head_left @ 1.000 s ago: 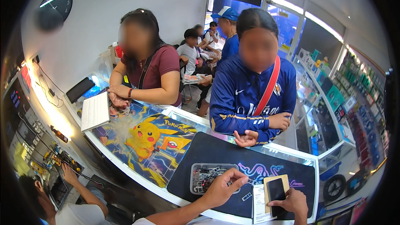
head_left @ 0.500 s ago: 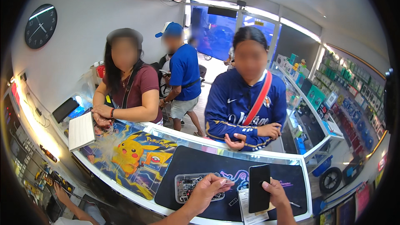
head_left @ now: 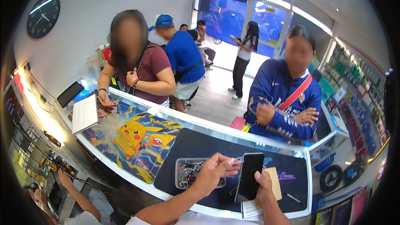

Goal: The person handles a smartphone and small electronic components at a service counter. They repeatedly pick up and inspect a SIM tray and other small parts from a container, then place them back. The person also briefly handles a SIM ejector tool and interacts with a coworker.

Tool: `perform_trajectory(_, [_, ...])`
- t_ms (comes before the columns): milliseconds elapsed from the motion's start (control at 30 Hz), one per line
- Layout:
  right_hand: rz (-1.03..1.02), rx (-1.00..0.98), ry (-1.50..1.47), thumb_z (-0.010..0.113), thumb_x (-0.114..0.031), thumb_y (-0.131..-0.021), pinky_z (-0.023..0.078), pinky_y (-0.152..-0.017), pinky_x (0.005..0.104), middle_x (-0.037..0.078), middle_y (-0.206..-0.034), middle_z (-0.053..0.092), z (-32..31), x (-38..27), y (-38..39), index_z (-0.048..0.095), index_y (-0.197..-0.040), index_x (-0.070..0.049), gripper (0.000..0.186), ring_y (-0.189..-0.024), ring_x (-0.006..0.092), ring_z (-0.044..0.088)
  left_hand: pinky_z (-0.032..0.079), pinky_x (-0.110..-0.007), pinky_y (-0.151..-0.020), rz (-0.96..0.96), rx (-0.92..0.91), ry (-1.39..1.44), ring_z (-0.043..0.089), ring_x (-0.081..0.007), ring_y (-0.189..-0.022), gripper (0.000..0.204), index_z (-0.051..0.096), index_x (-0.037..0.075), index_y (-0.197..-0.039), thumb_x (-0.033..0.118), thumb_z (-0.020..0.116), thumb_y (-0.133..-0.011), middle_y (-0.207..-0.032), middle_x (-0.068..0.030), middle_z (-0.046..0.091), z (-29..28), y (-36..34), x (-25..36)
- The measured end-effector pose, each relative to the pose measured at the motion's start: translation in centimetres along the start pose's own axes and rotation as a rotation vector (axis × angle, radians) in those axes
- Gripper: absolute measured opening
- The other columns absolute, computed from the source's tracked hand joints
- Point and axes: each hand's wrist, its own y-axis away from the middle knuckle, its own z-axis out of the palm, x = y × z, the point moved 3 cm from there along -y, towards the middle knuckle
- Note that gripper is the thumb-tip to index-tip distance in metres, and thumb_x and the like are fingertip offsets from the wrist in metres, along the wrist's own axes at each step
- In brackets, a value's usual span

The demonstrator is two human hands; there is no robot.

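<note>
From my remote seat, the right hand [head_left: 263, 182] had its grip closed around a dark phone [head_left: 249, 176], held upright with its blank screen facing me, just above the tabletop [head_left: 196, 130]. The left hand [head_left: 213, 171] was beside it, thumb and forefinger pinched narrowly on something small and pale near the phone's top corner; I could not tell what it was. Under that hand sat a clear plastic tray [head_left: 182, 174] on a black mat [head_left: 208, 148], holding a jumble of small dark and metallic parts too fine to make out. Behind the phone lay a tan envelope [head_left: 276, 182], a white paper slip [head_left: 252, 208] below it, and a pen [head_left: 293, 198] off to the right.

Further left, a yellow cartoon mat [head_left: 133, 137] covered the glass, and a white keyboard [head_left: 85, 113] rested at its far end. A person in a maroon shirt [head_left: 148, 73] touched the glass there; another in a blue jacket [head_left: 283, 102] stood across with arms folded. A round clock [head_left: 43, 16] hung on the wall.
</note>
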Motion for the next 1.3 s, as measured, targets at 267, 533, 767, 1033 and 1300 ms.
perform_trajectory(267, [-0.005, 0.049, -0.009, 0.068, -0.034, -0.105, 0.057, -0.099, 0.0359, 0.011, -0.124, 0.073, 0.0, -0.2, 0.2, 0.064, -0.136, 0.003, 0.049, -0.11, 0.0188, 0.071, 0.064, -0.039, -0.096, -0.059, 0.022, -0.047, 0.076, -0.0253, -0.109, 0.016, 0.062, 0.002, -0.111, 0.018, 0.067, -0.109, -0.112, -0.0159, 0.074, 0.4, -0.5, 0.9])
perform_trajectory(533, [-0.019, 0.03, -0.002, 0.066, -0.036, -0.107, 0.057, -0.091, 0.0307, 0.009, -0.116, 0.073, -0.1, -0.5, 0.2, 0.068, -0.128, 0.002, 0.043, -0.103, 0.0135, 0.07, 0.064, -0.034, -0.092, -0.02, 0.052, -0.128, 0.076, -0.0216, -0.106, 0.02, 0.066, 0.002, -0.113, 0.022, 0.067, -0.109, -0.109, -0.0123, 0.074, 0.5, -0.9, 1.1])
perform_trajectory(767, [-0.015, 0.018, -0.017, 0.065, -0.038, -0.108, 0.055, -0.086, 0.0283, 0.007, -0.111, 0.073, -0.2, -0.5, 0.2, 0.068, -0.125, 0.002, 0.043, -0.097, 0.0112, 0.069, 0.066, -0.034, -0.091, -0.012, 0.03, -0.159, 0.077, -0.024, -0.107, 0.017, 0.063, 0.003, -0.109, 0.02, 0.064, -0.11, -0.113, -0.0163, 0.074, 1.1, -0.8, 1.5])
perform_trajectory(1033, [-0.032, 0.024, 0.019, 0.066, -0.04, -0.108, 0.056, -0.083, 0.027, 0.006, -0.109, 0.073, -0.3, -0.2, 0.2, 0.068, -0.127, 0.002, 0.046, -0.095, 0.0103, 0.069, 0.066, -0.033, -0.089, -0.016, 0.019, -0.204, 0.078, -0.0242, -0.104, 0.018, 0.062, 0.002, -0.109, 0.02, 0.066, -0.109, -0.112, -0.0197, 0.075, 1.5, -1.1, 1.5])
perform_trajectory(1300, [-0.108, 0.01, 0.064, 0.069, -0.04, -0.106, 0.055, -0.079, 0.0261, 0.006, -0.106, 0.073, -0.3, -0.5, 0.2, 0.068, -0.126, 0.003, 0.048, -0.092, 0.0098, 0.068, 0.067, -0.032, -0.086, -0.003, 0.011, -0.236, 0.079, -0.0244, -0.102, 0.02, 0.062, 0.001, -0.108, 0.02, 0.067, -0.109, -0.112, -0.0207, 0.076, 1.6, -1.3, 1.7])
